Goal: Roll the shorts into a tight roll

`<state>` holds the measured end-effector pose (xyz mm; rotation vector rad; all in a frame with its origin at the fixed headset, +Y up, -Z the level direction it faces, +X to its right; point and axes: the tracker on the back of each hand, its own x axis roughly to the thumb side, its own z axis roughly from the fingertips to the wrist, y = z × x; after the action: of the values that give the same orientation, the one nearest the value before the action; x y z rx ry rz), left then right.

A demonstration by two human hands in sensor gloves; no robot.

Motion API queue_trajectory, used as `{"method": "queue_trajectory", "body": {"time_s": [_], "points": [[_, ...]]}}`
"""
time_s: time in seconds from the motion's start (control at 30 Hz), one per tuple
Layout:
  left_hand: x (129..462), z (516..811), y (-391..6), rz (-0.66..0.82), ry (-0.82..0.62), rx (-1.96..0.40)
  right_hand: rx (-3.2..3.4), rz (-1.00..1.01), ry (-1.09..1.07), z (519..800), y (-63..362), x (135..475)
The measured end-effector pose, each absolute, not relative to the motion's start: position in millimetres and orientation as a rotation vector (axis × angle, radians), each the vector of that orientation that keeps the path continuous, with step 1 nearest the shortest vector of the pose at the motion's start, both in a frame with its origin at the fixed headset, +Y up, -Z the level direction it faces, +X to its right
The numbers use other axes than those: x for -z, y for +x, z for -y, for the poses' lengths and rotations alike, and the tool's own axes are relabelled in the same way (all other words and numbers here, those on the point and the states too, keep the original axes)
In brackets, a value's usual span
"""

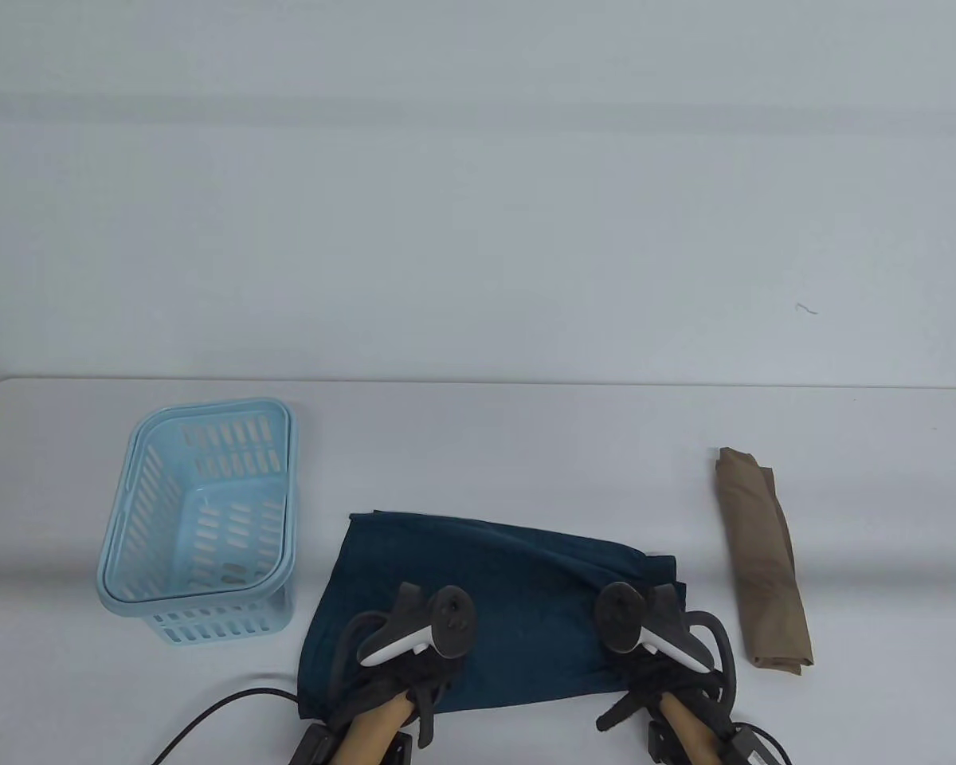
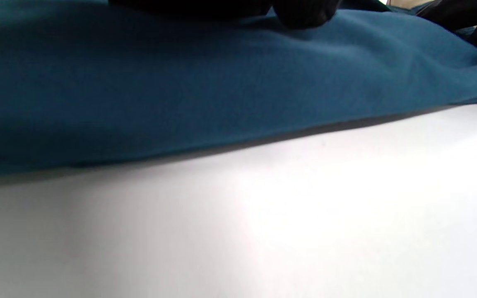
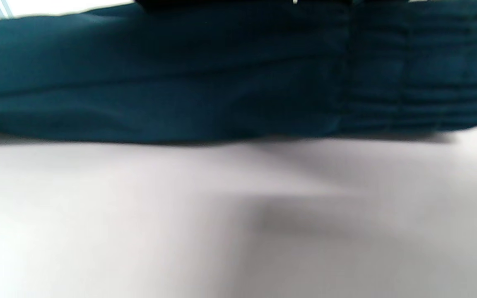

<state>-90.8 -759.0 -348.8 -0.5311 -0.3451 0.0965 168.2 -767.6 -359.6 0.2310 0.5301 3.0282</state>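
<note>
On the desk (image 1: 526,446) near its front edge, the shorts (image 1: 526,590) lie flat; both hands, left hand (image 1: 414,637) and right hand (image 1: 653,629), rest on the near hem, probably readying a roll; their grip cannot be told.

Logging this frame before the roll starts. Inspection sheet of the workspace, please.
Surface: white table, bare part looks clean.
Job's things: dark teal shorts lying flat, not yet rolled.
Clutter: light blue basket to the left; brown rolled cloth to the right.
Hands: left hand and right hand rest on the shorts' near edge.
Cables: black cable at bottom left.
Surroundings: plain white wall.
</note>
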Motion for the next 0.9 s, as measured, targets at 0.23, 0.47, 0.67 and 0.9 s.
{"method": "queue_trajectory", "body": {"time_s": [0.23, 0.47, 0.67, 0.9], "points": [[349.0, 765.2, -90.1, 0.347, -0.569, -0.072, -3.057, -0.581, 0.225, 775.9, 166.0, 358.5], [353.0, 763.0, -91.6, 0.322, -0.566, -0.085, -3.064, -0.592, 0.216, 776.2, 164.9, 358.9], [361.6, 758.8, -89.3, 0.284, -0.564, -0.060, -3.058, -0.614, 0.205, 775.7, 165.3, 359.8], [383.2, 756.5, -84.5, 0.226, -0.608, -0.029, -3.057, -0.652, 0.201, 772.9, 163.8, 359.2]]}}
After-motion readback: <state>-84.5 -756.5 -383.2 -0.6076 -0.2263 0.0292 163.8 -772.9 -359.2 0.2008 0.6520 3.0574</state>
